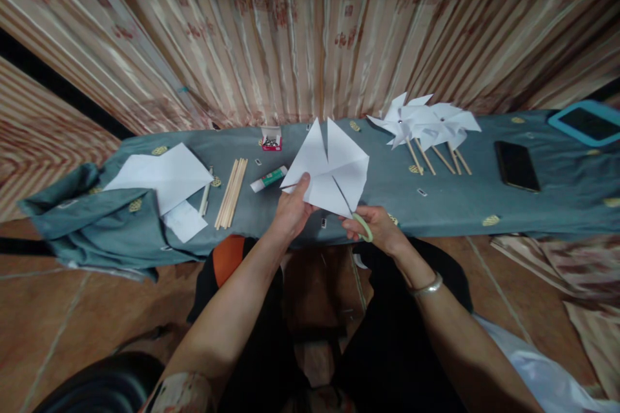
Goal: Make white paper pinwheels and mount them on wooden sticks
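A square sheet of white paper (334,164) with slits running in from its corners is held above the cloth. My left hand (293,206) grips its lower left part, thumb on top and fingers underneath. My right hand (375,226) is closed round the pale green handle of a pair of scissors (362,227). Their blades lie along a slit at the paper's lower right corner. Just left of the paper are a glue stick (269,179) and a small red and white box (271,139) of metal pins.
Wooden sticks (231,193), a pen (205,195) and white sheets (169,171) lie to the left on the green cloth (300,239). Several paper pinwheels (429,121), a black phone (516,166) and a blue-framed tablet (587,122) are on the right. A curtain (310,32) hangs behind.
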The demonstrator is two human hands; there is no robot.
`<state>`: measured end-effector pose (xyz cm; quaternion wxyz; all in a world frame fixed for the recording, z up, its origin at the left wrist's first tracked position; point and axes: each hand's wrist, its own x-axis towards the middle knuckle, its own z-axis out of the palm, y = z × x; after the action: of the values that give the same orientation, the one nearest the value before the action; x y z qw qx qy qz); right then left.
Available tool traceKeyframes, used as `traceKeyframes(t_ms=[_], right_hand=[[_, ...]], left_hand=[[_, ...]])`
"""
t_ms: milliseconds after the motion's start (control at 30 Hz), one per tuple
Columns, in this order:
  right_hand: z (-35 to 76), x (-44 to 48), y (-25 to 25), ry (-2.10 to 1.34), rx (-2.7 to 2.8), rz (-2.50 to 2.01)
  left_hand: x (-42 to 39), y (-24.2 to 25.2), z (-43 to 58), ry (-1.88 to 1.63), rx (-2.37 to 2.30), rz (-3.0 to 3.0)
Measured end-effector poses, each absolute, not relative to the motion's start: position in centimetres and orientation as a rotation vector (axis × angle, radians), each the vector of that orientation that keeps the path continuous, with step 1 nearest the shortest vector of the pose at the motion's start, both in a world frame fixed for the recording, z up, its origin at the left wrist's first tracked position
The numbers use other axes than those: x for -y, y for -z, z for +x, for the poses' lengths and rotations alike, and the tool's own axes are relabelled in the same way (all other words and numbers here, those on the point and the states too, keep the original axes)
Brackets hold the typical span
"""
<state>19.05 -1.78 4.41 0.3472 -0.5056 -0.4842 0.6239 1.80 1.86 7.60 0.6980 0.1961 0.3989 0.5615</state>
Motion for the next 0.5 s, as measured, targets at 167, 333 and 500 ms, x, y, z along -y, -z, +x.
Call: traceKeyframes(t_ms=[167, 333, 500], right_hand=[[19.2, 1.9, -4.4, -1.635, 1.287, -1.318], [19.3, 1.9, -4.6, -1.712, 1.288, -1.325], [20.1, 2.0, -4.6, -1.797, 1.330, -1.338]], left_hand=[[-2.0, -7.1, 1.8, -1.266, -0.890, 0.446], [-2.6, -7.1, 1.5, -1.330, -0.902, 0.407], [-3.3, -7.5, 0.5, -1.389, -0.911, 0.368]])
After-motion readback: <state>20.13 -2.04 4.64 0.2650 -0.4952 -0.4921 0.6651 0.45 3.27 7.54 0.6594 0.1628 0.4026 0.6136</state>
